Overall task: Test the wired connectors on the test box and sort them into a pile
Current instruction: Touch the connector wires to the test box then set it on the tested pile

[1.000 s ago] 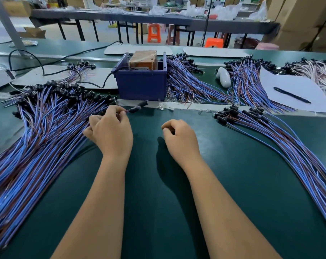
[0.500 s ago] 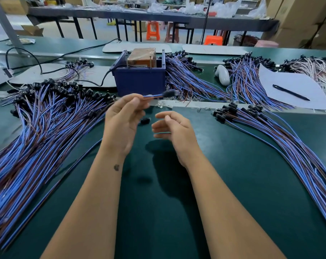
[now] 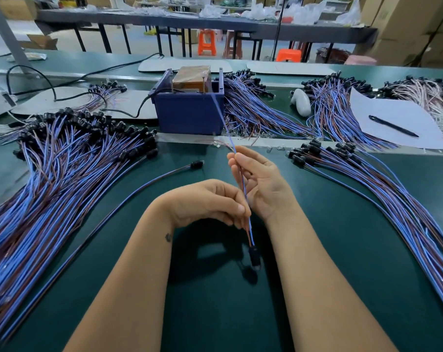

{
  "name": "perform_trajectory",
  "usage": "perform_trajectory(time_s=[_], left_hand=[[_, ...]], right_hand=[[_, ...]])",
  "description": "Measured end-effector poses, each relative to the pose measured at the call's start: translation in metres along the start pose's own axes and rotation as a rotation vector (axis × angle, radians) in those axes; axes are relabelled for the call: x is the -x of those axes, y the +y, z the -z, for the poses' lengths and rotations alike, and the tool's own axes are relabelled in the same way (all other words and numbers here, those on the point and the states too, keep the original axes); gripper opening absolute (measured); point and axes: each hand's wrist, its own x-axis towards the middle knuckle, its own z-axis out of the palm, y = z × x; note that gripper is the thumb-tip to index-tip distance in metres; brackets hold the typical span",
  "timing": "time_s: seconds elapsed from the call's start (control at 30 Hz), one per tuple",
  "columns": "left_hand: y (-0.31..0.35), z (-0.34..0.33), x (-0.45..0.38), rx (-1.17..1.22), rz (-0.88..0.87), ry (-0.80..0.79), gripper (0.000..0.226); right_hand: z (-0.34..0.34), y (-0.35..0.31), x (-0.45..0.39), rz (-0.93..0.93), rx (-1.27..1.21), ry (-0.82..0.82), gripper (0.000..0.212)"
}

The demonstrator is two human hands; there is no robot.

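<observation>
- The left hand (image 3: 210, 201) is curled, thumb and fingers pinching the wire (image 3: 242, 184) low on its length, just above the black connector (image 3: 255, 256), which hangs below the hand over the mat (image 3: 342, 250).
- The right hand (image 3: 261, 185) is palm-up, fingers loosely bent; its thumb and forefinger pinch the same wire higher up, at about 12 o'clock from the left hand. The two hands sit just beside each other.
- From the right fingertips the wire's blue strand runs up toward 12 o'clock to the blue test box (image 3: 190, 111) — whether its end touches the box's pins I cannot tell.
- A second lone lead (image 3: 129, 196) lies on the mat at 10 o'clock from the hands, its black end pointing toward the box.
- At 9 o'clock a big pile (image 3: 63, 168) of blue-and-brown leads fans out, black connectors toward the far side.
- At 3 o'clock a smaller bundle (image 3: 367, 189) sweeps along the mat, connectors near the metal strip.
- Beyond the strip — at 1 to 2 o'clock — more bundles, a white object (image 3: 301, 104), and a sheet of paper (image 3: 393, 118) with a pen (image 3: 393, 126) on it.
- A black cable (image 3: 63, 82) snakes across at 11 o'clock.
- Far back: long tables, orange stools (image 3: 207, 41), cardboard cartons (image 3: 413, 26) at the right.
</observation>
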Motion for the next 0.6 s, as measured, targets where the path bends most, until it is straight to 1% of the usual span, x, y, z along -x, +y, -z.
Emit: perform_trajectory(time_s=[0.07, 0.1, 0.13, 0.2, 0.23, 0.27, 0.3, 0.37, 0.43, 0.5, 0.6], left_hand=[[-0.001, 0.004, 0.002, 0.052, 0.017, 0.002, 0.011], [-0.001, 0.005, 0.003, 0.089, 0.016, 0.055, 0.011], [0.0, 0.007, 0.004, 0.106, 0.007, 0.16, 0.01], [-0.002, 0.013, 0.003, 0.108, -0.029, 0.459, 0.014], [-0.002, 0.016, 0.002, 0.129, -0.055, 0.595, 0.018], [-0.003, 0.019, 0.0, 0.168, -0.087, 0.693, 0.02], [-0.004, 0.021, -0.001, 0.208, -0.119, 0.756, 0.022], [-0.007, 0.021, -0.004, 0.225, -0.164, 0.832, 0.021], [-0.01, 0.019, -0.008, 0.201, -0.198, 0.904, 0.018], [-0.012, 0.018, -0.011, 0.185, -0.227, 0.951, 0.018], [-0.013, 0.018, -0.011, 0.178, -0.241, 0.944, 0.02]], right_hand=[[0.002, 0.001, -0.001, 0.035, 0.003, 0.004, 0.012], [0.002, 0.001, -0.001, 0.05, 0.005, -0.005, 0.012], [0.002, 0.002, -0.001, 0.067, 0.021, -0.018, 0.013], [0.001, 0.004, -0.001, 0.115, 0.131, -0.04, 0.015], [0.0, 0.006, -0.001, 0.146, 0.236, -0.039, 0.015], [-0.002, 0.009, 0.0, 0.176, 0.369, -0.029, 0.017], [-0.004, 0.012, 0.001, 0.198, 0.508, -0.023, 0.02], [-0.009, 0.018, 0.004, 0.219, 0.7, -0.041, 0.022], [-0.012, 0.021, 0.005, 0.217, 0.794, -0.056, 0.022], [-0.013, 0.022, 0.005, 0.191, 0.833, -0.029, 0.024], [-0.015, 0.021, 0.005, 0.133, 0.8, -0.003, 0.014]])
